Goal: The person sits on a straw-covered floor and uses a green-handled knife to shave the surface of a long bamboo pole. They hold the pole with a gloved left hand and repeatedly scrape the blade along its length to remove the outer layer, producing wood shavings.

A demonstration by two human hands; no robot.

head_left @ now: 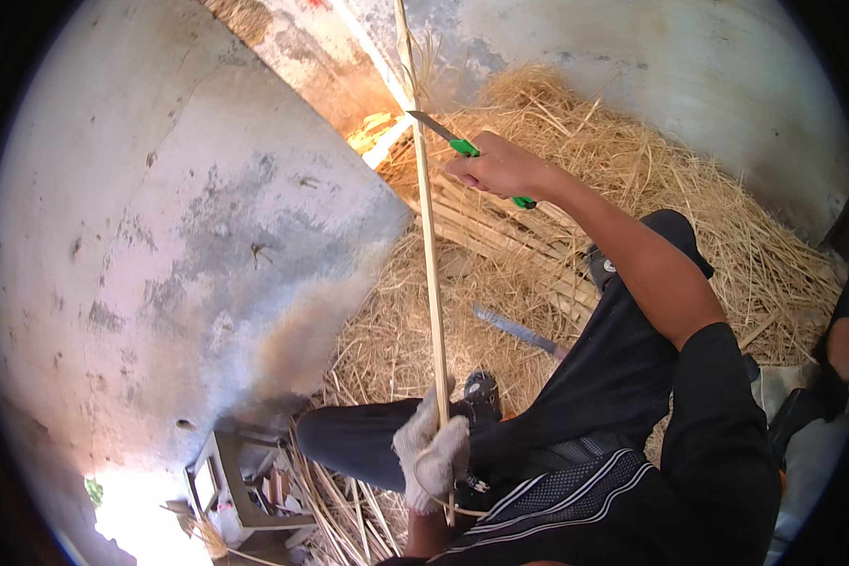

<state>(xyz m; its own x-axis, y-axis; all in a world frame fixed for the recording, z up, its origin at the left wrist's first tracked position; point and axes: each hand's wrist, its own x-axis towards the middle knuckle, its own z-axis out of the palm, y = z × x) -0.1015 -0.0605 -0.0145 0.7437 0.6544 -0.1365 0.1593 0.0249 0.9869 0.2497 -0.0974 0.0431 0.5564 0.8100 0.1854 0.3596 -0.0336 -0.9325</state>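
A long, pale strip, apparently split bamboo, runs upright through the middle of the view, with thin curled fibres peeling off near its top. My left hand, in a whitish work glove, is closed around its lower end by my lap. Bare and farther forward, my right hand grips a knife with a green and black handle. The blade points up and left, its tip end against or just beside the strip; actual contact is hard to tell. A thin curved sliver loops beside the glove.
Straw-like shavings cover the floor, with flat strips among them. Another blade lies near my right leg. Rough walls stand left and behind. A low stool frame is at lower left; part of another person shows at right.
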